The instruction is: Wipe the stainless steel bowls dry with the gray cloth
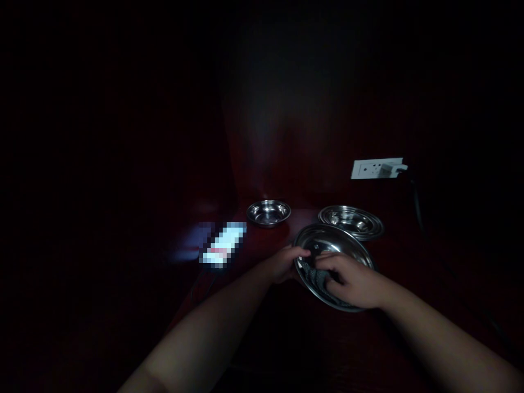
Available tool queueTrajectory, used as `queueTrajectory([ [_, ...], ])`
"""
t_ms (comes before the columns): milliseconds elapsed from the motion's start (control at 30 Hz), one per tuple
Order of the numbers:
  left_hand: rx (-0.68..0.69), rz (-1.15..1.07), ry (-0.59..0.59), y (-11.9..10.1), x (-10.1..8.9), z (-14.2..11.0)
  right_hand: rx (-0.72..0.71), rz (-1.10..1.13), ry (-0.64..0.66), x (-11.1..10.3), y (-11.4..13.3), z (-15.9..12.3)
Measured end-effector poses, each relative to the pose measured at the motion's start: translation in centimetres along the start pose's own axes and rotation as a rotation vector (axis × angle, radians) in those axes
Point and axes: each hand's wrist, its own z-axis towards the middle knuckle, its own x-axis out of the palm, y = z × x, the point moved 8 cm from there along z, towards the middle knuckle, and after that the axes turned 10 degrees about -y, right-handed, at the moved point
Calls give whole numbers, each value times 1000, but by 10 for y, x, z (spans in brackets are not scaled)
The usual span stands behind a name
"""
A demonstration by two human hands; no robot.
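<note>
A shiny metal bowl [333,238] is tilted up in front of me. My left hand [286,263] grips its left rim, thumb over the edge and the other fingers hidden behind. Inside the bowl, my right hand [347,278] presses a dark, textured cloth [315,277] against the inner wall, its fingers bent round the cloth. Behind the held bowl, several stacked metal bowls [374,228] rest on the dark red surface. Another metal bowl [268,214] sits by itself farther left.
A phone-like lit screen [223,245], pixelated, stands or lies to the left of my hands. On the back wall a white socket plate [368,168] holds a plug, with a dark cable [418,207] hanging down on the right. Most of the surroundings are very dark.
</note>
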Motion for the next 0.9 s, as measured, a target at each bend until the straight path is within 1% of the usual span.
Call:
queueTrajectory([
  [100, 9, -25, 16, -2, 2, -1, 65, -3, 108, 7, -8, -4],
  [200, 23, -38, 23, -4, 3, -3, 114, -31, 128, 8, -16, -6],
  [300, 19, -33, 7, -4, 2, -5, 168, -84, 111, 6, -26, -8],
  [367, 14, -29, 8, -4, 3, -5, 185, -112, 91, 3, -31, -8],
  [467, 24, -21, 17, -6, 4, -5, 152, -123, 43, -2, -33, -5],
  [633, 6, -22, 58, -5, 6, -4, 55, -148, -127, -17, -29, 2],
  [767, 3, -23, 75, -4, 7, -3, 50, -161, -238, -26, -27, 3],
  [833, 3, -19, 81, -4, 7, -2, 47, -151, -249, -27, -26, 2],
  [900, -4, -8, 86, -3, 7, -2, 24, -129, -222, -25, -24, 2],
])
